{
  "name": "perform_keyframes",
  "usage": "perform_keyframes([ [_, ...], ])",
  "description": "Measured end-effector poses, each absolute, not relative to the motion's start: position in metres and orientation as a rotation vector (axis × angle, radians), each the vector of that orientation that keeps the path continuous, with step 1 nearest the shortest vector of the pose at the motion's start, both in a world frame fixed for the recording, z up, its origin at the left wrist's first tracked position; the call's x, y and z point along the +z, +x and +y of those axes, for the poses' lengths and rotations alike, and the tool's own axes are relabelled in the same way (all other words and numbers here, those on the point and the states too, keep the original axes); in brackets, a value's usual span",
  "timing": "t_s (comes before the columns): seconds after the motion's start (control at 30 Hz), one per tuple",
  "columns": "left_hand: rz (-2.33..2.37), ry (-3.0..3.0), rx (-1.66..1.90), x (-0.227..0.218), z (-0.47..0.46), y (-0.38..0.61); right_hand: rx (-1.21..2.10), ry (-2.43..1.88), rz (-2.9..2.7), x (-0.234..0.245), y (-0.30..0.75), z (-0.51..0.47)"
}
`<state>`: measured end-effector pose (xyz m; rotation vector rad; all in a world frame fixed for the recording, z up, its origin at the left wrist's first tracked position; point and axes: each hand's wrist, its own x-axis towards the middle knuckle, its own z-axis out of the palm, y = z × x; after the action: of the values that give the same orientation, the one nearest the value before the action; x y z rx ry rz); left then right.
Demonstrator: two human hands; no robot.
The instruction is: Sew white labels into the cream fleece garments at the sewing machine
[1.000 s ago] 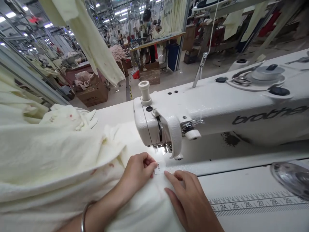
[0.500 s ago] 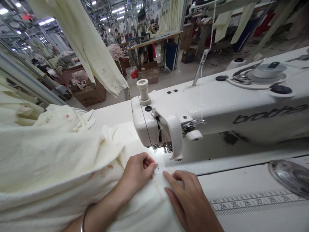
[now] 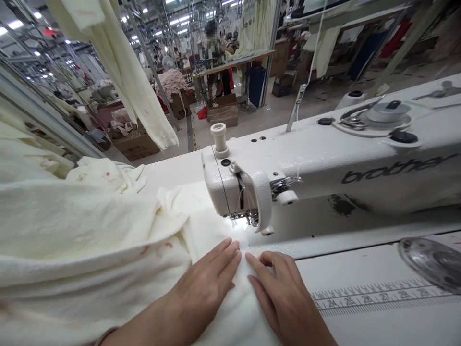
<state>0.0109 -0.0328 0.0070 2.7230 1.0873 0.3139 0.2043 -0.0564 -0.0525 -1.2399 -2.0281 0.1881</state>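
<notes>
Cream fabric [image 3: 169, 283] is spread over the bed of a white sewing machine [image 3: 239, 185], running up under its lit needle area. My left hand [image 3: 211, 278] lies flat on the fabric just in front of the needle, fingers stretched out. Beneath its fingertips, a small white label is almost wholly covered. To the right, my right hand [image 3: 279, 283] rests on the fabric's edge, its index finger and thumb apart and the other fingers curled. No object shows in its grasp.
A printed ruler scale [image 3: 374, 299] runs along the table at right, near a clear plastic disc [image 3: 428, 264]. Cream garment pieces [image 3: 129, 81] hang at upper left. Behind the machine are cardboard boxes [image 3: 135, 144], a pink fabric pile [image 3: 171, 84] and another worktable [image 3: 234, 62], with a person there.
My left hand has let go of the small label it pinched and now lies flat over it, fingers extended. My right hand has barely moved. The view has shifted slightly.
</notes>
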Motion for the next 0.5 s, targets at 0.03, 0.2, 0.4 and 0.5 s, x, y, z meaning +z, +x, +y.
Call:
perform_keyframes([
  [0.03,1.025,2.777,0.267,0.005,-0.033,0.0088,0.191,-1.236,-2.04,-0.0523,0.2047,-0.0566],
  [0.2,0.914,2.886,0.067,0.0039,-0.0268,0.006,0.183,-1.237,-2.076,-0.0487,0.2064,-0.0575],
  [0.4,0.908,2.871,0.131,0.0062,-0.0263,0.0051,0.172,-1.242,-2.031,-0.0459,0.2055,-0.0561],
  [0.5,0.914,2.857,0.13,0.0063,-0.0266,0.0047,0.18,-1.223,-2.057,-0.049,0.2039,-0.0567],
])
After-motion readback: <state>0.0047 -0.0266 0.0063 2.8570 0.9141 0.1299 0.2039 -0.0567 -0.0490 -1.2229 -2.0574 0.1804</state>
